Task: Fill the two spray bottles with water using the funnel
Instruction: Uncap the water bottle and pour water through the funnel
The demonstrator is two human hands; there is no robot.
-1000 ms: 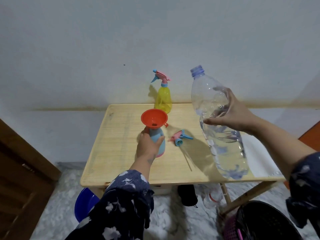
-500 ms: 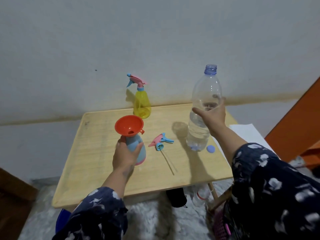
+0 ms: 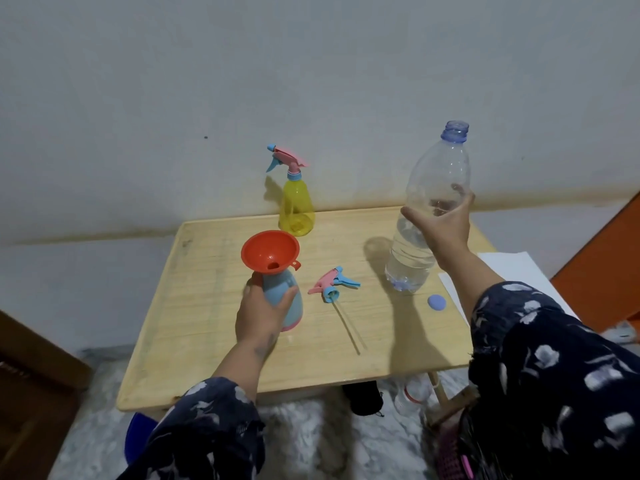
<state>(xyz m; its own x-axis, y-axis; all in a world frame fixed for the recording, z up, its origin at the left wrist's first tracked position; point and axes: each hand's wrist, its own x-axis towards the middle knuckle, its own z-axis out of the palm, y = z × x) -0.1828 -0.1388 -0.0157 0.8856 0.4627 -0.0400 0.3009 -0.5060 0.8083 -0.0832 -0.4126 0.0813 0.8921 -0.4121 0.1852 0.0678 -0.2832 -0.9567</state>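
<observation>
A pale wooden table (image 3: 214,341) fills the middle of the frame, set against a grey wall. Left of centre, the left hand (image 3: 258,317) grips a light blue plastic spray bottle with a pink base (image 3: 289,299), thumb on its left side and fingers curled round the right. The bottle stands on the table with its head removed, and a red-orange plastic funnel (image 3: 270,251) sits in its neck, tilted slightly toward the camera. Just right of it, a loose pink and blue trigger sprayer head (image 3: 332,280) lies on its side, its thin clear dip tube (image 3: 348,327) running toward the lower right.

Toward the upper centre, at the table's far edge, a yellow translucent spray bottle (image 3: 296,211) stands upright with its pink and blue head fitted. In the right half, the right hand (image 3: 441,225) is wrapped around the middle of a large clear plastic water bottle (image 3: 415,258), uncapped, upright, partly filled; its base is at the tabletop. A round blue bottle cap (image 3: 436,302) lies on the table just below and right of it. A white sheet of paper (image 3: 512,271) rests at the table's right edge.
</observation>
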